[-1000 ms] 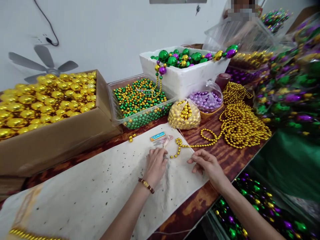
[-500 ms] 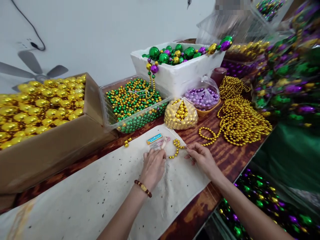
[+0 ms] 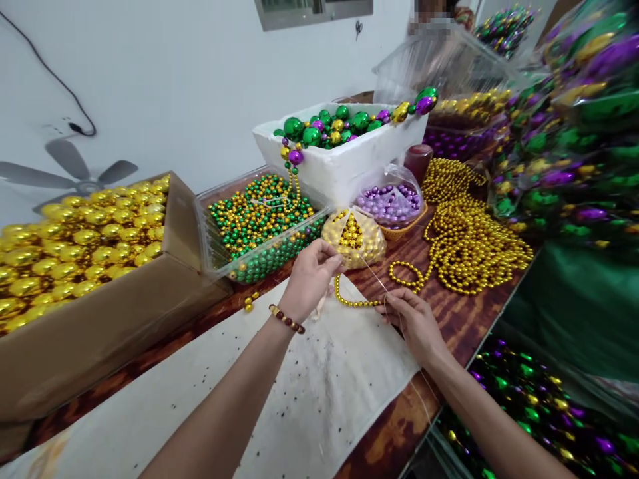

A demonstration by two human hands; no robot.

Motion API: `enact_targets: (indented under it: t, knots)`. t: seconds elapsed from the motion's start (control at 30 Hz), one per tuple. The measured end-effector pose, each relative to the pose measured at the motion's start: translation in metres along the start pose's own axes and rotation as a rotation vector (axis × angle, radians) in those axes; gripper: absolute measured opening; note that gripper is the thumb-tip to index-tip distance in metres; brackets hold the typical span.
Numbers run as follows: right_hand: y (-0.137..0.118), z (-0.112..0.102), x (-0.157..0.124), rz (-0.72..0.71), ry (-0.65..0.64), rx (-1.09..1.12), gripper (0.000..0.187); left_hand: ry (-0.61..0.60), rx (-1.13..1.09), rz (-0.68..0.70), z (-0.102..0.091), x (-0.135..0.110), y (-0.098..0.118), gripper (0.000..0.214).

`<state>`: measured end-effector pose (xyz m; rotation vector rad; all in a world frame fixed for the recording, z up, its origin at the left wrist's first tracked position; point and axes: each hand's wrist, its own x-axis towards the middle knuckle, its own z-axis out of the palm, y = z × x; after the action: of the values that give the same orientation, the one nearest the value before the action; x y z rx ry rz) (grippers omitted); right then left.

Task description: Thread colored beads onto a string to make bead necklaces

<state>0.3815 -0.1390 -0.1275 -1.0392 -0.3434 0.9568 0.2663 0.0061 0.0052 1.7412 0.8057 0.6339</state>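
My left hand (image 3: 315, 274) is raised over the cloth, its thumb and fingers pinched at the upper end of a short gold bead strand (image 3: 352, 303). The strand hangs in a curve across to my right hand (image 3: 410, 320), whose fingers are closed on its other end. A thin pale thread (image 3: 373, 271) runs up and left from the right fingertips. What exactly lies between the left fingertips is too small to make out. Beyond the hands sits a clear bag of gold beads (image 3: 352, 234). My left forearm and hand cover part of the white cloth (image 3: 299, 392).
A box of large gold beads (image 3: 184, 226) and a clear tub of green and gold beads (image 3: 269, 256) stand left. Behind are a white foam box (image 3: 349, 163) and bagged purple beads (image 3: 389, 203). Gold bead strands (image 3: 474, 246) lie right. Bagged beads (image 3: 554, 159) crowd the table's right edge.
My left hand has risen from the cloth and moved up, now at the bead strand's end. The strand has gone from a loose loop to a curve between both hands. The view has shifted slightly.
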Motion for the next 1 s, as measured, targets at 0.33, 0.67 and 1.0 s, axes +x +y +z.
enact_targets:
  t: [0.33, 0.67, 1.0]
  knots:
    - [-0.005, -0.014, 0.003, -0.080, 0.023, 0.346, 0.008, 0.033, -0.291, -0.062, 0.025, -0.012, 0.005, 0.013]
    - [-0.006, -0.015, 0.000, -0.038, 0.048, 0.279, 0.007, 0.045, 0.642, 0.090, 0.015, -0.093, -0.099, 0.011]
    - [-0.008, 0.023, -0.030, 0.129, -0.138, 0.016, 0.015, 0.081, 0.828, 0.057, 0.008, -0.111, -0.108, 0.015]
